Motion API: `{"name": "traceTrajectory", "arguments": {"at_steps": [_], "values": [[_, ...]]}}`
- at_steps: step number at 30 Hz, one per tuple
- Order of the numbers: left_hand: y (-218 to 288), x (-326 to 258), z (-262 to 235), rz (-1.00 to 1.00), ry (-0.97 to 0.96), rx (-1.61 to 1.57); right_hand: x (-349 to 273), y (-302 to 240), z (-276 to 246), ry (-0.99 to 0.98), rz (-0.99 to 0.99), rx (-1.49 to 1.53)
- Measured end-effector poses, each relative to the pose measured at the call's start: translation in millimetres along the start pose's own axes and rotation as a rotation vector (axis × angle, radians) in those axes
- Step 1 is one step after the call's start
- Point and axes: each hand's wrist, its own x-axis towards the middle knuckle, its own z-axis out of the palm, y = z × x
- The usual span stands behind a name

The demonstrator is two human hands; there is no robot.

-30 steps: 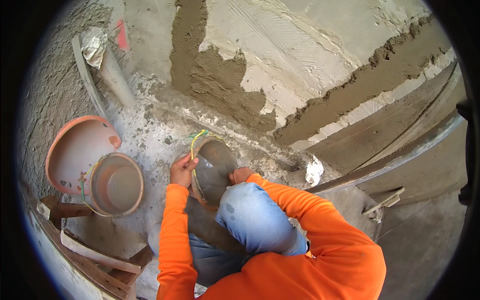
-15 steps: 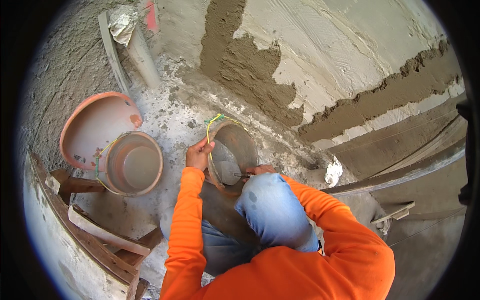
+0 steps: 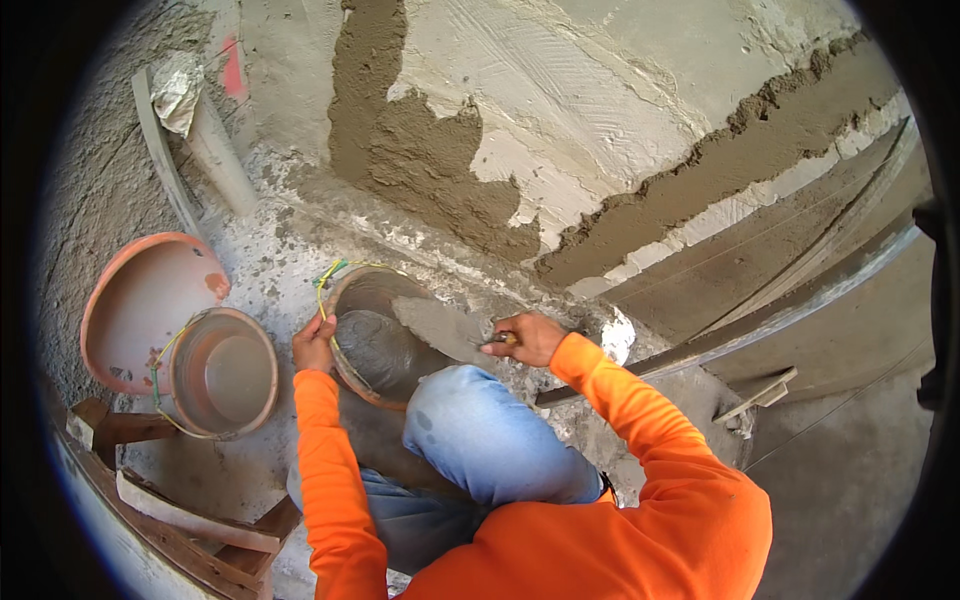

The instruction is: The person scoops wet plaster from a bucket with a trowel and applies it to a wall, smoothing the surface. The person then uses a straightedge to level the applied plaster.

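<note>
A bucket (image 3: 372,292) stands in front of me with a yellow cord handle lying over its rim. Wet grey mortar (image 3: 372,350) fills its lower part. My left hand (image 3: 313,343) is closed on the bucket's left rim. In my right hand (image 3: 535,338) is the wooden handle of a trowel, fingers wrapped round it. The broad blade of the trowel (image 3: 438,328), coated with mortar, reaches left over the bucket's right rim. My bent knee (image 3: 480,430) hides the bucket's near right edge.
To the left stand a second bucket (image 3: 268,345) and a tilted reddish basin (image 3: 150,300). Wooden pieces (image 3: 195,500) lie at lower left. A pipe (image 3: 222,165) with a wrapped top rises behind. The wall (image 3: 560,90) ahead carries patches of dark fresh plaster (image 3: 430,180).
My right hand has lifted the trowel from inside the bucket up to its right rim. My left hand remains on the bucket. The whole view has shifted, moving the scene leftward.
</note>
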Motion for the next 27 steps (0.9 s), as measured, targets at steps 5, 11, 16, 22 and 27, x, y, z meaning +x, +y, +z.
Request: {"name": "traceTrajectory", "arguments": {"at_steps": [5,11,16,22,27], "values": [[6.8,1.4,3.3,0.027,0.015,0.083,-0.2,70.2,-36.1,-0.437,0.419,0.612],[10.2,0.0,7.3,-0.047,-0.018,0.005,3.5,113.9,-45.0,0.545,0.446,-0.015],[28.6,-11.1,26.1,-0.021,-0.08,0.023,-11.1,61.0,-17.6,0.264,0.238,-0.208],[26.2,-34.5,68.1,-0.072,-0.264,0.021,73.3,-8.5,83.6,-0.066,-0.131,-0.601],[23.3,-34.8,61.2,0.028,-0.18,0.223,91.9,10.1,96.4,0.166,-0.203,-0.586]]}}
